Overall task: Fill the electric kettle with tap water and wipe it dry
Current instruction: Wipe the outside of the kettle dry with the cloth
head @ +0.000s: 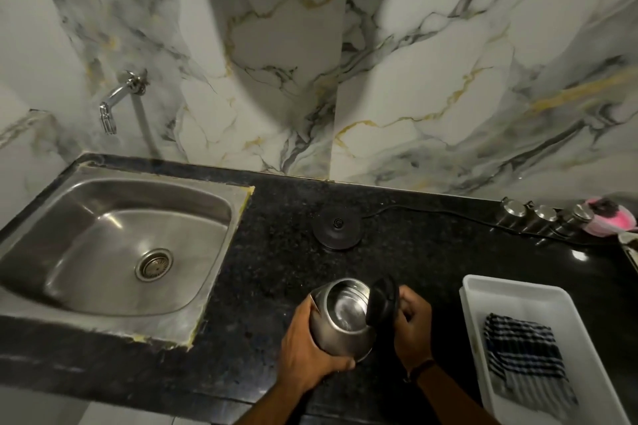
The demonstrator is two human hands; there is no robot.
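Note:
A steel electric kettle (340,324) is held over the black counter near its front edge, its black lid (382,300) flipped open so the shiny inside shows. My left hand (307,348) wraps around the kettle's body from the left. My right hand (412,321) grips the handle side on the right, just behind the lid. The kettle's round black base (336,228) sits on the counter farther back, with its cord running right. A chrome tap (119,97) juts from the wall above the steel sink (114,241) on the left. A checked cloth (524,352) lies in a white tray.
The white tray (483,290) stands at the right front of the counter. Three steel canisters (542,217) and a pink scrubber (612,217) line the back right. Marble-patterned tiles cover the wall behind.

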